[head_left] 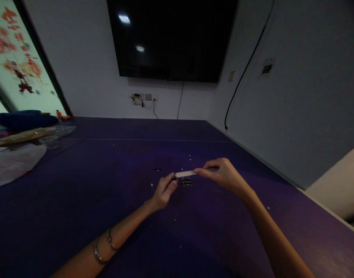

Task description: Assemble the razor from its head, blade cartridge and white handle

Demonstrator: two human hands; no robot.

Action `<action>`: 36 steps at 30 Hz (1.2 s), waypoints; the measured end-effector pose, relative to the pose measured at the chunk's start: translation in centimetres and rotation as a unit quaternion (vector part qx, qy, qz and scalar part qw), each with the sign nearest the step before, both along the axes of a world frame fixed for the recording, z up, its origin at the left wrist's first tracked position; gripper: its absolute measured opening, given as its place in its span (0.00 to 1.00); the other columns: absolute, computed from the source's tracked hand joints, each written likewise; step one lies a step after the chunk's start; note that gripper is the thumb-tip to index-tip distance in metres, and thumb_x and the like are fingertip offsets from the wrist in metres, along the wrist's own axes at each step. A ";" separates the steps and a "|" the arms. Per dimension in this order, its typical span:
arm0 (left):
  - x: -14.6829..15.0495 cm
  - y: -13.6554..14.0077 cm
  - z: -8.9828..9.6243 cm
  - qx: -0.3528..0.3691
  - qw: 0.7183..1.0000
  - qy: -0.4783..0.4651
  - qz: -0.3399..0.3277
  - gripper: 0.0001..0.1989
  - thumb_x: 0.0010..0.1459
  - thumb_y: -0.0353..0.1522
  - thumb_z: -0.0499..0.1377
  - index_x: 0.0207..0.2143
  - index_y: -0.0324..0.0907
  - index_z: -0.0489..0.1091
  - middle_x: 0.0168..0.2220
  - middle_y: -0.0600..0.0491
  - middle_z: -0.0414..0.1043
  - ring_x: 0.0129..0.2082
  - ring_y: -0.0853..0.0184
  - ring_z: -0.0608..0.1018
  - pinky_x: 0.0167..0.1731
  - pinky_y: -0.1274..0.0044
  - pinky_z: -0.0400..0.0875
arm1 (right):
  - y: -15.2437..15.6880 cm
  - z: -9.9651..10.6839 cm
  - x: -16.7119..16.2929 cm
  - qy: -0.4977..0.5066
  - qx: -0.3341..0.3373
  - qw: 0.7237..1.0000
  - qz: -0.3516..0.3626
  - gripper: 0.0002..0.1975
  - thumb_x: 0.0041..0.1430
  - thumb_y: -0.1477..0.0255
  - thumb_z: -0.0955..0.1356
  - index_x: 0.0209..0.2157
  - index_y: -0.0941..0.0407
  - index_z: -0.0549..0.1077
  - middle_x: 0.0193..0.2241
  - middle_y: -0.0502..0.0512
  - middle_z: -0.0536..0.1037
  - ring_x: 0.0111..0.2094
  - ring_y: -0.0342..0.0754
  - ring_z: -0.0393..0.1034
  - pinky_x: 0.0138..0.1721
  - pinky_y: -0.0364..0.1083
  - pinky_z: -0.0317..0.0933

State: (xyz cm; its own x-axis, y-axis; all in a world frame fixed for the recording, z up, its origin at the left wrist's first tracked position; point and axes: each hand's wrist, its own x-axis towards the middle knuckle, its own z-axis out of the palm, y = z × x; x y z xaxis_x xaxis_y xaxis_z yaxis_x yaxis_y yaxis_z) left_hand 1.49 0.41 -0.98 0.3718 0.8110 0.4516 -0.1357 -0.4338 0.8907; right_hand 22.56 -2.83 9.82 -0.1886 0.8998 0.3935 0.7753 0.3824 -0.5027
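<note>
My left hand (163, 192) pinches a small dark piece (174, 178) between thumb and fingers; its exact kind is too small to make out. My right hand (220, 172) is closed around a pale, flat, blade-like strip (185, 174), whose darker rear end shows behind the fingers. The strip's far end meets the dark piece or lies right beside it; I cannot tell which. Just below the strip, a small black-and-clear case (186, 181) lies on the purple surface (121, 224).
Pale crumbs (152, 185) and a small dark flat bit (158, 169) lie around my hands. Plastic bags (17, 162) and dark blue cloth (28, 119) are heaped at the left. A cable (245, 73) hangs along the right wall. A television (174, 38) is mounted ahead above sockets (148, 97).
</note>
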 end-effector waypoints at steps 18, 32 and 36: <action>0.2 -0.2 -0.3 0.058 0.997 -0.041 -0.029 0.17 0.60 0.43 0.49 0.25 0.41 0.57 0.18 0.60 0.51 0.17 0.76 0.54 0.18 0.79 0.46 | -0.2 0.9 1.8 0.041 -0.051 0.998 -0.023 0.22 0.47 0.52 0.67 0.19 0.58 0.75 0.15 0.50 0.65 0.19 0.40 0.55 0.19 0.42 0.46; -0.3 -0.7 1.0 0.188 0.977 0.100 0.016 0.15 0.62 0.40 0.45 0.26 0.41 0.59 0.17 0.59 0.54 0.16 0.74 0.58 0.19 0.78 0.49 | -0.1 0.5 1.1 0.065 -0.099 0.993 0.031 0.21 0.48 0.54 0.67 0.17 0.58 0.72 0.14 0.48 0.62 0.19 0.39 0.52 0.19 0.42 0.45; -0.2 -1.2 1.5 0.219 0.969 0.116 0.025 0.15 0.62 0.40 0.45 0.27 0.41 0.60 0.18 0.59 0.54 0.17 0.73 0.59 0.19 0.78 0.50 | -0.4 0.6 0.5 0.072 -0.126 0.986 0.080 0.20 0.49 0.55 0.67 0.19 0.58 0.73 0.15 0.48 0.63 0.19 0.39 0.54 0.20 0.42 0.46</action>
State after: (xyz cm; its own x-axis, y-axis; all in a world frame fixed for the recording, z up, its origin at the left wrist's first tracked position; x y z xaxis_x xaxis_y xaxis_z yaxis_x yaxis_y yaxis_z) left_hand 1.31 -0.75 0.47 0.4690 0.5803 0.6658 0.0765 -0.7777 0.6239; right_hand 23.07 -3.28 10.43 -0.2941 0.9358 0.1943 0.6289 0.3425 -0.6979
